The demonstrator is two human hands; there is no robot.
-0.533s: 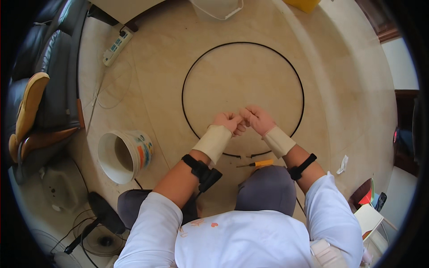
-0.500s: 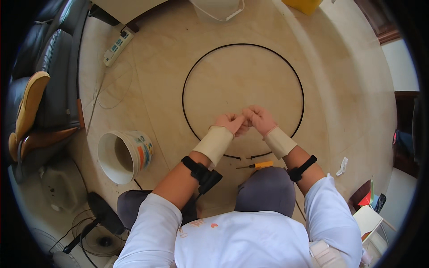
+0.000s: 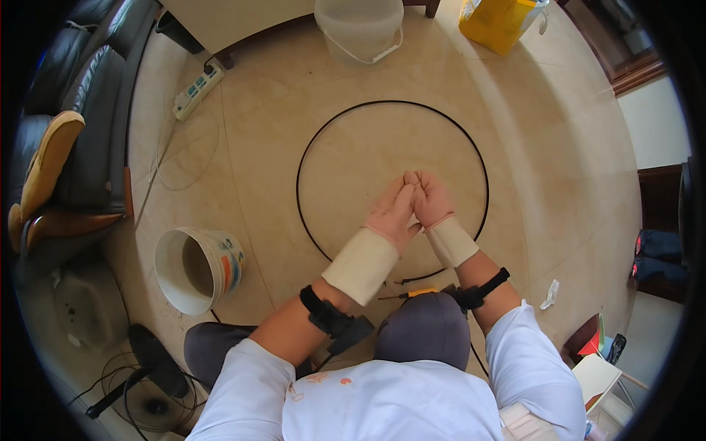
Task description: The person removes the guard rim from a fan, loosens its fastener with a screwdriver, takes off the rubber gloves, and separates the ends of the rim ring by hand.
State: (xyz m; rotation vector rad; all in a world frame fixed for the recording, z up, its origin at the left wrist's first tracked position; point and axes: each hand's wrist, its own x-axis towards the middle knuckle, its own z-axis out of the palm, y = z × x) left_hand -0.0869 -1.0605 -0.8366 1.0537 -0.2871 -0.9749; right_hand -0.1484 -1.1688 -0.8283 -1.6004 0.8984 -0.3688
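My left hand [image 3: 391,212] and my right hand [image 3: 432,198] meet over the floor, both in pink gloves with cream cuffs. The left fingers are stretched out, its thumb apart. Closed against the left fingertips, the right fingers hide whatever may lie between them. Beneath both hands, a thin black cable [image 3: 485,163] lies in a large loop, its loose ends near my knee. A screwdriver with a yellow handle [image 3: 422,292] lies beside those ends, partly hidden by my knee.
A white bucket [image 3: 163,273] stands at left, near a power strip [image 3: 197,93]. At the far side are a clear bucket [image 3: 359,26] and a yellow container [image 3: 494,28]. A fan [image 3: 158,360] is at lower left, a white scrap [image 3: 550,294] at right.
The left hand has gone from curled fingers to stretched ones, its thumb now apart. Both hands stay together. The view has shifted, showing more of the far side.
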